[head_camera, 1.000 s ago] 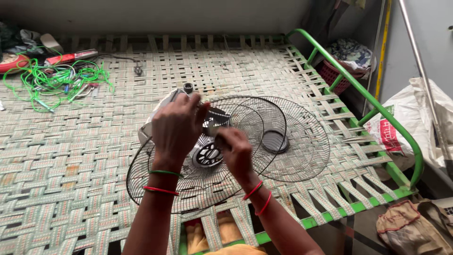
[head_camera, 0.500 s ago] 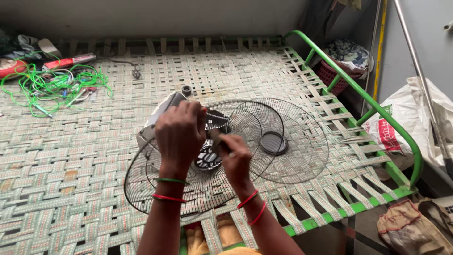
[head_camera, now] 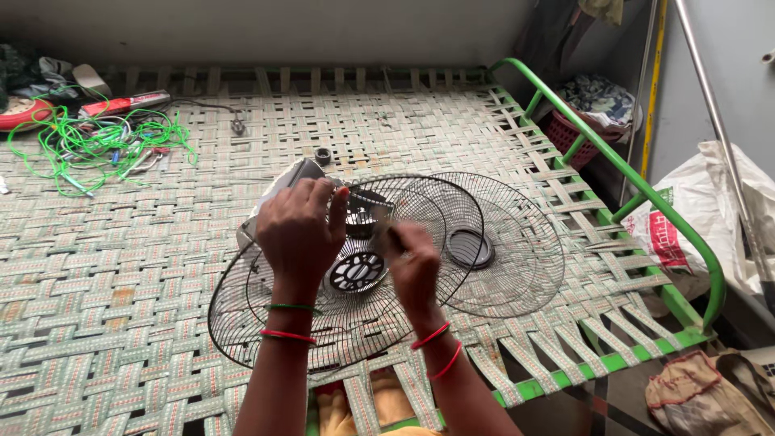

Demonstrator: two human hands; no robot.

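Woven cot, green frame. Two black wire fan guards lie overlapping near its front edge: rear guard with grey motor housing under it, front guard to the right. Left hand rests over the motor hub, fingers curled; grip on what, cannot tell. Right hand just beside it, fingers closed around a small dark part, blurred. Green wire tangle far left. Small black ring behind the guards.

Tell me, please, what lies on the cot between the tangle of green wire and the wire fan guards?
In the head view, between the green wire and the fan guards, only a small dark ring-shaped part lies on the woven cot.
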